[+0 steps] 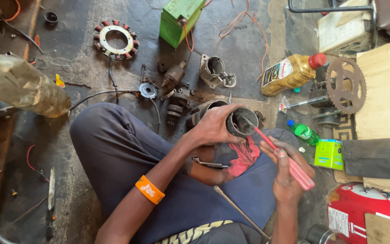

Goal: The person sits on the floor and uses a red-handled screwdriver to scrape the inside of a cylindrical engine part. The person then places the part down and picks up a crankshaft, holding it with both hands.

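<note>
I look down on my own lap; my left hand point(213, 129) is closed around a dark metal cylinder point(241, 121), holding it just above my knee with its open mouth turned up toward me; my right hand point(287, 174) has its grip shut on the red handle of a screwdriver point(285, 158), and the thin shaft runs toward ten o'clock into the mouth of the cylinder; I cannot tell what the tip touches inside. A red rag point(244, 156) lies on my thigh directly below the cylinder; an orange wristband point(149, 190) sits on my left forearm; a slim metal rod point(240, 211) lies across my lap at six o'clock.

On the stained floor point(82, 58), at twelve o'clock from the cylinder, stands a small grey housing point(215, 71); beyond it a green battery point(180, 18) with orange wires; at ten o'clock a round stator ring point(115, 39) with copper coils. At two o'clock a bottle of amber oil point(290, 72) with a red cap lies on its side, near a rusty sprocket point(346, 85); a small green bottle point(304, 132) lies at three o'clock, just beside a green box point(329, 154).
</note>
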